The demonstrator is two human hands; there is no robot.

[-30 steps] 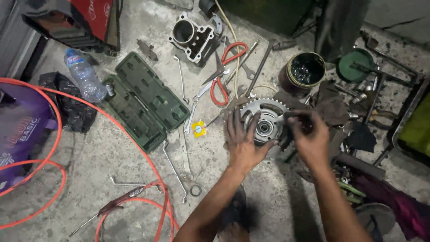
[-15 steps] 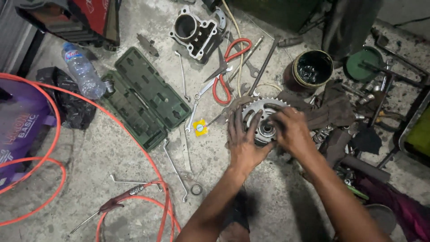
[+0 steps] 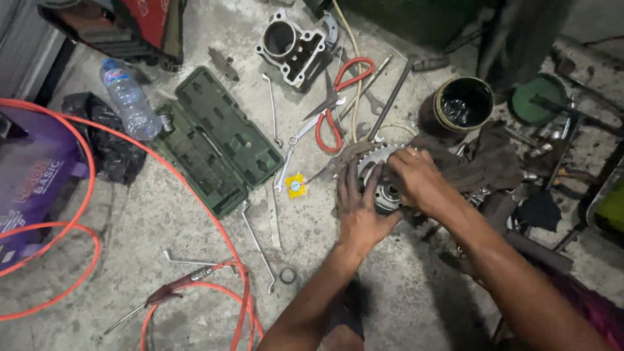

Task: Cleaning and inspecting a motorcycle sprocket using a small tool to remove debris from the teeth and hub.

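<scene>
Sprocket (image 3: 379,170) — dull greasy metal; floor (image 3: 162,260) — rough grey concrete.

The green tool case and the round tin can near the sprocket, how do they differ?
The green tool case is flat, rectangular and lies opened out; the tin can is round, upright and holds dark liquid. The case lies off beyond the left hand; the can stands beyond the right hand. Both rest open on the concrete floor.

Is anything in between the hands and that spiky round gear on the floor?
No, nothing visible is in between. The left hand lies flat on the toothed sprocket, and the right hand rests on its right side. Both touch it directly. Scissors with red handles and wrenches lie beside it, not between.
</scene>
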